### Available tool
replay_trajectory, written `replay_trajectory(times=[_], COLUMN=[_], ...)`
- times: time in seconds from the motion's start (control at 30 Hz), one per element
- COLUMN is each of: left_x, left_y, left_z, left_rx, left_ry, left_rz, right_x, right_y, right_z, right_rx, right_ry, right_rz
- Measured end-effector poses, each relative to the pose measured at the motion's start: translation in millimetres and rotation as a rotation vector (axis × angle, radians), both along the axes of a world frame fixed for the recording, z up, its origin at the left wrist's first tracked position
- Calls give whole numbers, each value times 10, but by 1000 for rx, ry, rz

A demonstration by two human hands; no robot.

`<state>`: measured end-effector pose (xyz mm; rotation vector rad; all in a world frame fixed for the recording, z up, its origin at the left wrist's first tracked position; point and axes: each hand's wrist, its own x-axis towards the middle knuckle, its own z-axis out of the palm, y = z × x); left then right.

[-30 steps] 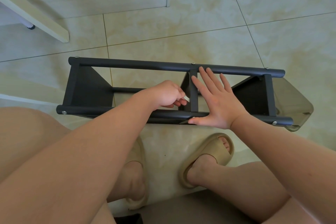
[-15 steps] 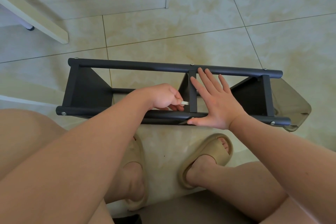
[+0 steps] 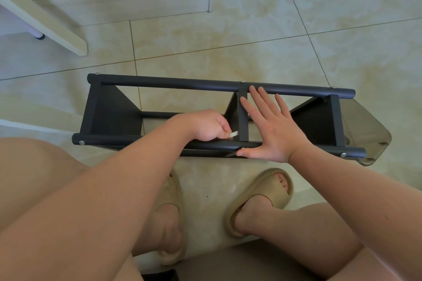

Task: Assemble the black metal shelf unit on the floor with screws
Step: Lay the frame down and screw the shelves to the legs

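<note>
Shelf unit (image 3: 205, 85): left hand (image 3: 205, 126) pinching small tool (image 3: 234, 134), right hand (image 3: 271, 130) pressing flat; tool possibly slipping, unit shifting

Your left hand (image 3: 206, 126) slid bit closer to near bar (image 3: 109, 140); small white piece (image 3: 234, 134) in your fingers now pokes toward middle strut (image 3: 243, 116).

The left forearm (image 3: 102, 189) and right forearm (image 3: 356, 180) are bare to the frame's edge. The left hand (image 3: 205, 126) and right hand (image 3: 271, 130) are bare too, as are the legs (image 3: 274, 221). The left sandal (image 3: 174, 194) and right sandal (image 3: 267, 189) are chunky sandy-beige slides, smooth, one-piece and broad-banded. Toes show at the right one's open front.
</note>
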<state>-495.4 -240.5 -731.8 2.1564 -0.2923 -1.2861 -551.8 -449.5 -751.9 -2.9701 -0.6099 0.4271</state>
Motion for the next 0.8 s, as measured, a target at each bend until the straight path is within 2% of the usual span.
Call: replay_trajectory(times=[0.13,0.33,0.43,0.6,0.8], left_x=[55,51,23,-12,-11], left_y=[49,-19,-63,-140,-187], left_z=[46,41,-3,-100,-97], left_rx=[35,-13,-119,-185,-178], left_ry=[-74,-128,-6,197,177], left_rz=[-22,78,251,572,704], right_x=[-3,-3,-5,4,-4], right_y=[1,-2,-2,0,-1], right_z=[-3,-4,-3,5,3], right_rx=[-5,-7,-5,-2,2], right_ry=[0,3,4,11,8], right_rz=[0,3,3,0,3])
